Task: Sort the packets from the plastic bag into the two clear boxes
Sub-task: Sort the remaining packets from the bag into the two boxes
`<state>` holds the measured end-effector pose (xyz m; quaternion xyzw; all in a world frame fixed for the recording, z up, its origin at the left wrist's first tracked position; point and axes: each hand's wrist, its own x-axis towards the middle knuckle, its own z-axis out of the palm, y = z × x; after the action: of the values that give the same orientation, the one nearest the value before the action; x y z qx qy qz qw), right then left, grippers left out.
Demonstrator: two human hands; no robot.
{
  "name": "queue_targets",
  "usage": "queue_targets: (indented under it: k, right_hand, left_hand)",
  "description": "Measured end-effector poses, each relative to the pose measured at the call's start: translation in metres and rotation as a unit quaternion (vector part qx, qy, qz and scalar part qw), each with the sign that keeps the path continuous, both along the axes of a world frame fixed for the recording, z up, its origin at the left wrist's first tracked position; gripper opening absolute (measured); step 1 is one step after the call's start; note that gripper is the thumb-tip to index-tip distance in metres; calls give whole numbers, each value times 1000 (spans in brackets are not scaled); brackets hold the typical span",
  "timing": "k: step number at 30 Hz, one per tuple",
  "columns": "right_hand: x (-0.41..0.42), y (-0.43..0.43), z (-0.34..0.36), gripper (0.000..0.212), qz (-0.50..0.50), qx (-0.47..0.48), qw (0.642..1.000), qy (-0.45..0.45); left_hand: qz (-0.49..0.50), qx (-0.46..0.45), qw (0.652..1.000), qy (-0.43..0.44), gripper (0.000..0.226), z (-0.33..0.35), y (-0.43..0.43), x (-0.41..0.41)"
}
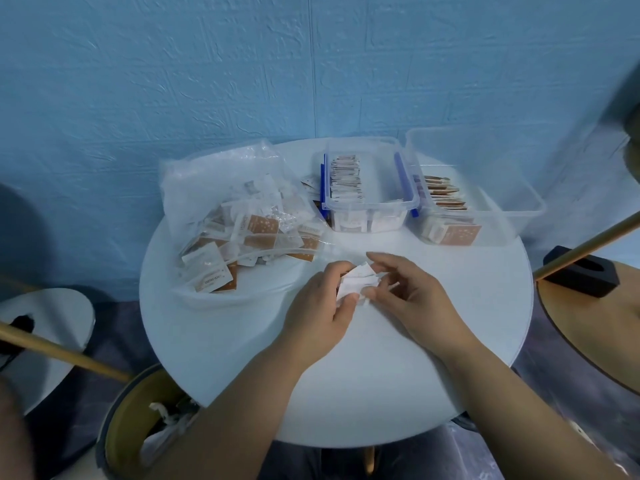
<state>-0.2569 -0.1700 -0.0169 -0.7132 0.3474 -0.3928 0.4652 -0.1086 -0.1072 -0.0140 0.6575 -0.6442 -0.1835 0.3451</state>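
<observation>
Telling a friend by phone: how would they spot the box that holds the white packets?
On the round white table, right of the plastic bag, stand two boxes. It is the left box, beside the bag. It alone has blue clips; the right box holds brown packets.

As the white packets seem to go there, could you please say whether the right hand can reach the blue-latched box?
Probably yes: the blue-latched box stands open-topped beyond the right hand, only bare table between them, though it and the left hand hold white packets.
</observation>
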Motion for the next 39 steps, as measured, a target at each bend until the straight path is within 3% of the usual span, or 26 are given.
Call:
queue_targets:
  k: [5, 9, 13, 16, 20, 24, 29, 37, 39]
  right_hand:
    - [1, -2, -10, 42, 36, -131, 990, 44]
    - [2, -3, -12, 39, 22, -170, 981, 89]
    - [0, -2, -12, 49, 13, -152, 981, 116]
    - [0, 2, -12, 56, 14, -223, 965, 134]
    - [4, 3, -12, 39, -14, -302, 943, 138]
    - [2, -1, -15, 24, -39, -300, 946, 119]
    - [1, 4, -12, 47, -41, -263, 956, 121]
    - [4, 3, -12, 30, -28, -289, 947, 138]
    - [4, 3, -11, 30, -27, -281, 950, 137]
  left_hand:
    - [3, 27, 987, 161, 42, -1, 5, 6]
    - [31, 31, 987, 152, 29, -2, 8, 9]
    - [50, 16, 982, 183, 34, -3, 9, 6]
    - [77, -10, 975, 209, 40, -3, 10, 7]
    - [92, -21, 976, 197, 41, -7, 10, 8]
    - [95, -12, 979, 181, 35, -8, 8, 8]
    - [83, 5, 983, 166, 29, -7, 9, 9]
    - [80, -20, 991, 105, 14, -10, 7, 9]
    - [81, -13, 993, 79, 26, -10, 7, 8]
